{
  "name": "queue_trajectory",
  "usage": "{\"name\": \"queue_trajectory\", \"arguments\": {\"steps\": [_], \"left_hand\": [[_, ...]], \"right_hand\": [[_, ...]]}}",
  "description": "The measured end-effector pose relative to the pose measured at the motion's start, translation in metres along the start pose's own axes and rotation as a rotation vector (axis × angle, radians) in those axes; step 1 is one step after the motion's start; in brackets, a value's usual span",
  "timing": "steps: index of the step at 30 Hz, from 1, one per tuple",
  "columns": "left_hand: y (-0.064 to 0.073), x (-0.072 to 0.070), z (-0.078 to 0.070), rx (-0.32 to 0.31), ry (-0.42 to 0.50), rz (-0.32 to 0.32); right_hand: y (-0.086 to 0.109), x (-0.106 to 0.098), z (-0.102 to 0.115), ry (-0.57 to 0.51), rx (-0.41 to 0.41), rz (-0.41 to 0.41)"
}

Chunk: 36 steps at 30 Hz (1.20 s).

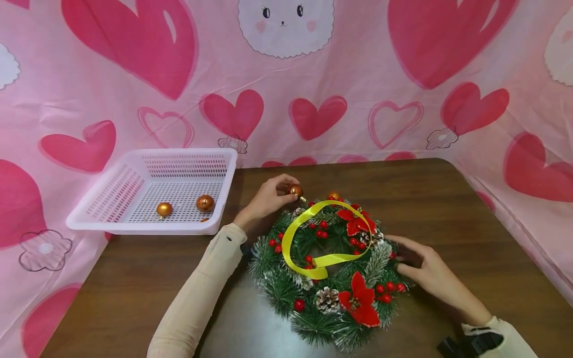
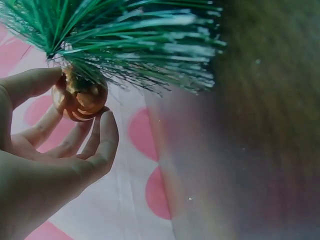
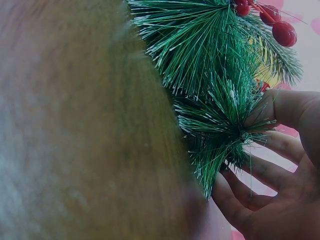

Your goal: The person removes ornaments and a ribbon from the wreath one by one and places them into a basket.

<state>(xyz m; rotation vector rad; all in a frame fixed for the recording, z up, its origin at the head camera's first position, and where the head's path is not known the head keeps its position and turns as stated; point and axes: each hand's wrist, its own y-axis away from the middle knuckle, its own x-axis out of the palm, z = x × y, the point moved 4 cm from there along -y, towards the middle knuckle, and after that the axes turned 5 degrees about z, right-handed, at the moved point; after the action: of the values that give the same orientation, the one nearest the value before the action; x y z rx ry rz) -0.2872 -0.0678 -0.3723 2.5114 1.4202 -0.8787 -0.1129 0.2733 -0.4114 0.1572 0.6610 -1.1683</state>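
A green Christmas wreath [image 1: 279,288] with red berries, pine cones and red poinsettia flowers [image 1: 359,301] lies on the table. Across its top loops a shiny yellow ribbon [image 1: 291,238]. At the far left edge of the wreath, my left hand [image 1: 270,197] pinches a copper-coloured bauble [image 1: 295,190] between thumb and fingers. The left wrist view shows this bauble [image 2: 82,97] right against the pine needles. Another golden bauble [image 1: 334,195] sits at the far rim, partly hidden. On the right side, my right hand [image 1: 433,272] grips the wreath's outer needles [image 3: 220,115], thumb above, fingers beneath.
To the left stands a white plastic basket [image 1: 147,228] with a golden bauble [image 1: 164,209], a copper one [image 1: 205,203] and a partly hidden piece behind its front wall. The brown wooden table [image 1: 488,248] ends at a pink heart-patterned cloth [image 1: 358,129].
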Motion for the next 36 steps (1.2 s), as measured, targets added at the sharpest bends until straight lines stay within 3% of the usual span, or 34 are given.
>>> {"name": "queue_trajectory", "arguments": {"steps": [9,18,32,36], "left_hand": [[0.0,-0.004,-0.007,0.013,-0.016,0.013],[0.003,-0.005,-0.015,0.019,-0.052,0.027],[0.006,-0.009,-0.022,0.038,-0.042,0.032],[0.009,-0.01,-0.03,0.045,-0.017,0.035]], "right_hand": [[0.002,-0.002,-0.001,0.022,0.063,0.008],[0.002,-0.002,-0.001,0.038,0.065,0.012],[0.001,-0.001,-0.002,0.037,0.062,0.011],[0.001,-0.002,-0.002,0.057,0.067,-0.001]]}}
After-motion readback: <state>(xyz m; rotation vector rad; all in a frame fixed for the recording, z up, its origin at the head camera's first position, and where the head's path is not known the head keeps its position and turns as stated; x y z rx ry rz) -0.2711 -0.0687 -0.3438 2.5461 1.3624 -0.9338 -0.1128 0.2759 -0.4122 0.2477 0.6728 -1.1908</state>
